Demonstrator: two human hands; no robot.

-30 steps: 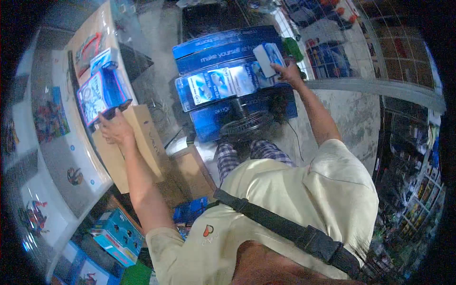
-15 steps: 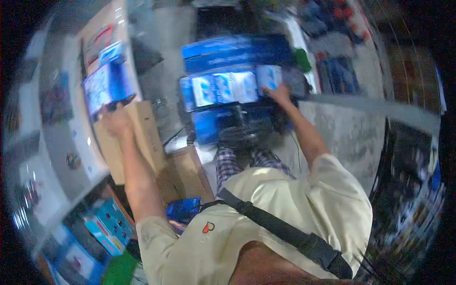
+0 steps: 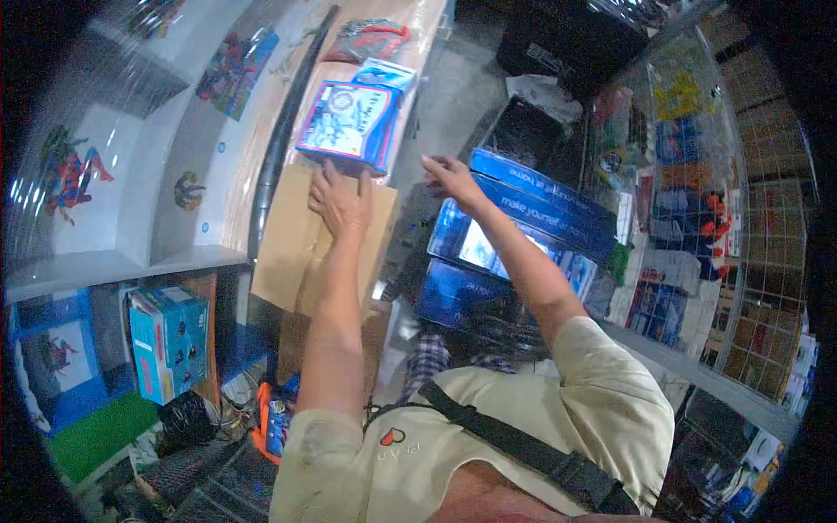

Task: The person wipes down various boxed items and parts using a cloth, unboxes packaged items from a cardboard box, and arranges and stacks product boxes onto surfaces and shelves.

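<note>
My left hand (image 3: 340,202) rests on the upper part of a brown cardboard box (image 3: 301,235), fingers spread, close to the lower edge of a blue and white package (image 3: 349,126). That package lies on a wood-toned surface, with a smaller blue and white pack (image 3: 385,75) behind it. My right hand (image 3: 446,177) hangs in the air with its fingers apart and nothing in it. Below and to its right are stacked long blue boxes (image 3: 540,209); my right forearm hides part of the white and blue boxes (image 3: 479,247) among them.
A teal box (image 3: 170,343) sits on a shelf at the lower left. Wire racks (image 3: 750,261) with packaged goods line the right side. Red-handled items (image 3: 375,39) lie at the top. A black box (image 3: 523,131) is beyond the blue stack.
The view has turned, shifting the surroundings. My right hand has left the small white and blue box on the stack and moved toward my left hand, which has spread over the cardboard box.
</note>
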